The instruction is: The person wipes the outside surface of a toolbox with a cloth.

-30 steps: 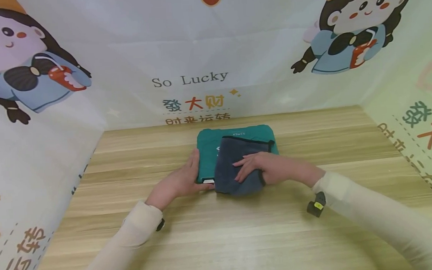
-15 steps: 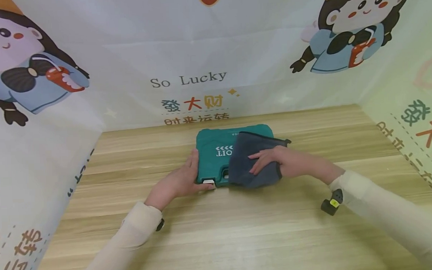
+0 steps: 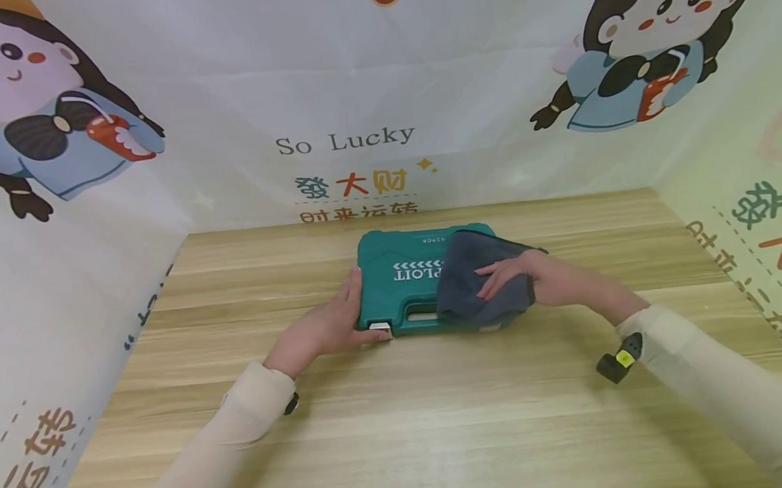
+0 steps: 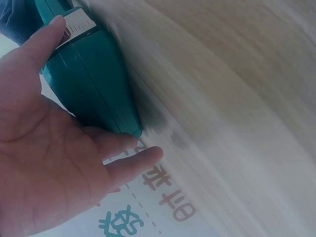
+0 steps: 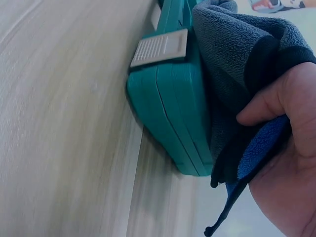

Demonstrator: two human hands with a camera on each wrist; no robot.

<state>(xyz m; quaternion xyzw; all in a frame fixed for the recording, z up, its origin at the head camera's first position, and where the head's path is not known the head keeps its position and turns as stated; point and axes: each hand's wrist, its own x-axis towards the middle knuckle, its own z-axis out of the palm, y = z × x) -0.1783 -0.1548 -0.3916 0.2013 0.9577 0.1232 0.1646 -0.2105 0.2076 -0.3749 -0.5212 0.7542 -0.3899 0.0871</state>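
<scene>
A teal plastic tool case (image 3: 391, 247) lies flat on the table, its white lettering upside down in the head view. My left hand (image 3: 325, 322) holds its near left corner, fingers along the side and thumb on the pale latch (image 4: 76, 27). My right hand (image 3: 550, 278) grips a folded dark grey-blue cloth (image 3: 463, 284), which lies over the right part of the lid and covers some lettering and part of the handle. In the right wrist view, the thumb pinches the cloth's black-edged fold, a blue underside shows, and the case's other latch (image 5: 160, 48) is visible.
The wood-grain table (image 3: 397, 423) extends around the case. A printed white curtain (image 3: 231, 99) stands behind it and along both sides. Small cameras are strapped at the wrists, the right camera (image 3: 618, 362) showing a yellow label.
My right hand has drawn the cloth rightward across the lid, uncovering more lettering, the handle opening and part of the right latch. My left hand has stayed at the left corner.
</scene>
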